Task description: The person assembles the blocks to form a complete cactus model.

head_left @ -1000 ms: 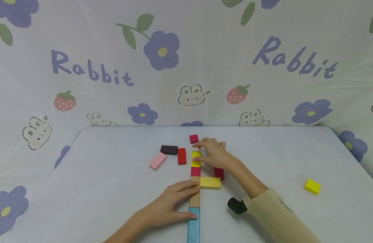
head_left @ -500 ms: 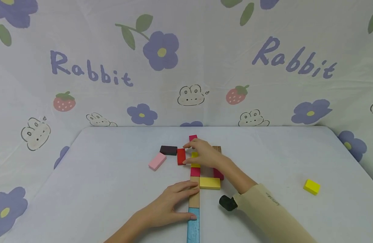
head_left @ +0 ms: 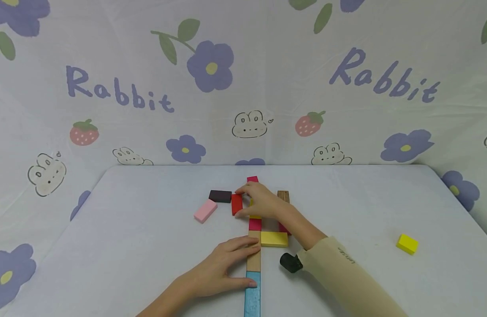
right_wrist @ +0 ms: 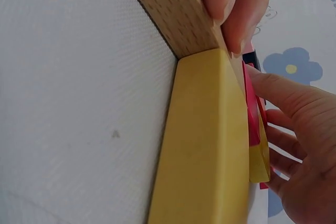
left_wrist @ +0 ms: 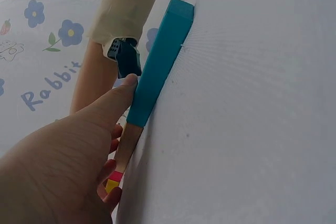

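A line of blocks runs away from me: a blue block (head_left: pixel 252 301), wooden blocks (head_left: pixel 254 263), a crimson block (head_left: pixel 255 224) and a yellow one mostly covered by my right hand. My left hand (head_left: pixel 212 274) rests along the line's left side, fingers on the wood, thumb on the blue block. Reaching over the line's far part, my right hand (head_left: pixel 263 200) pinches a red block (head_left: pixel 237 205) on the table, thumb and a finger at its two ends. A pale yellow block (right_wrist: pixel 205 135) butts against the wood's right side.
Left of the red block lie a black block (head_left: pixel 220 196) and a pink block (head_left: pixel 205 211). Another crimson block (head_left: pixel 252 178) is beyond my right hand. A brown wooden block (head_left: pixel 283 195) and a dark red block (head_left: pixel 283 229) are partly behind my forearm. A yellow block (head_left: pixel 407 244) sits far right.
My right hand has moved left from above the line's yellow block to the red block, and its fingers have closed in on the block's ends. My left hand has stayed put.
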{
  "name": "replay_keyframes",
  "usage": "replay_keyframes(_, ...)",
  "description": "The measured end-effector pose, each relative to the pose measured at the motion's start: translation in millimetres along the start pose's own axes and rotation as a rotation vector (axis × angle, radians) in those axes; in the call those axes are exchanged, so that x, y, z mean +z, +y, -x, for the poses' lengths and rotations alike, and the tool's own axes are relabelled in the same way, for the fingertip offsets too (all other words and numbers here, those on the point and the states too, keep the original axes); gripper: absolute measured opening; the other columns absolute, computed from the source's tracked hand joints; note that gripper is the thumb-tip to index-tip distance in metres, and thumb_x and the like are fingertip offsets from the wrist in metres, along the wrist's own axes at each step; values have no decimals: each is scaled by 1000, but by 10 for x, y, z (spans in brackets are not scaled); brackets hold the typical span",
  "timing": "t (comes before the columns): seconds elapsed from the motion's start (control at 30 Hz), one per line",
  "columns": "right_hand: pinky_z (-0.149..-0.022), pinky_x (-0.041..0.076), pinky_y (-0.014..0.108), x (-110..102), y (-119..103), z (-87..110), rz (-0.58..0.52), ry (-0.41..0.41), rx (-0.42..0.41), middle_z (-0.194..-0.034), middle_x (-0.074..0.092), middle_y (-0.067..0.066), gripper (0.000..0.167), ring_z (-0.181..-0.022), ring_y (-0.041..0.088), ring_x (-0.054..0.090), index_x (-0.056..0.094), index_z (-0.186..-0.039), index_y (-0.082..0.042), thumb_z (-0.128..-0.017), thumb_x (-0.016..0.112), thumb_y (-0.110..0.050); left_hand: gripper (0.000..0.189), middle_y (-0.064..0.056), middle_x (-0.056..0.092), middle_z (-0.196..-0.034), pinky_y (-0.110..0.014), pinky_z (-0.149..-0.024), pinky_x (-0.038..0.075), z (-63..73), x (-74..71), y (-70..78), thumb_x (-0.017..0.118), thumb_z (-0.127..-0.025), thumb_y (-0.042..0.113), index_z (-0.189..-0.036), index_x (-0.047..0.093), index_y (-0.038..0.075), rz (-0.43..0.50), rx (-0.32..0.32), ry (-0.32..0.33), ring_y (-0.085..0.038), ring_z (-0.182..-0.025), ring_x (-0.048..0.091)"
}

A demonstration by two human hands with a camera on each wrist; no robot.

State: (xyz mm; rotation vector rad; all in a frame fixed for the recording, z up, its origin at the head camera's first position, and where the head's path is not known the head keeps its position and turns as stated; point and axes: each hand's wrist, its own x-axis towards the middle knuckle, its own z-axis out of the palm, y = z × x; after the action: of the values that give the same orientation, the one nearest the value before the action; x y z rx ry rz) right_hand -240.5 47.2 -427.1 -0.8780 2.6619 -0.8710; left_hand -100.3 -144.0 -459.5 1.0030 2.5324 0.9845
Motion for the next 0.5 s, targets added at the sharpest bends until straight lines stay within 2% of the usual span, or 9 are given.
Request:
replay_keyframes(0.27,-115,49,48,-2,-9,-3,-10,7,13,-140,63,14,64,-134,30,55,62,-142,-4,-89,86,-28,71,4,40,-167,-56,-124,35,-1,-2,-7,74,-97,47,-158,51,21,-9,22,9,-23,-155,35)
replay_keyframes(0.5,-110,54,47,-92,-22,30,-7,32,20,-140,64,16,63,-132,33,57,63,-141,-2,-89,86,-28,71,7,39,-168,-57,-125,34,-7,-4,-5,73,-97,50,-159,50,25,3,-6,-4,-22,-155,35)
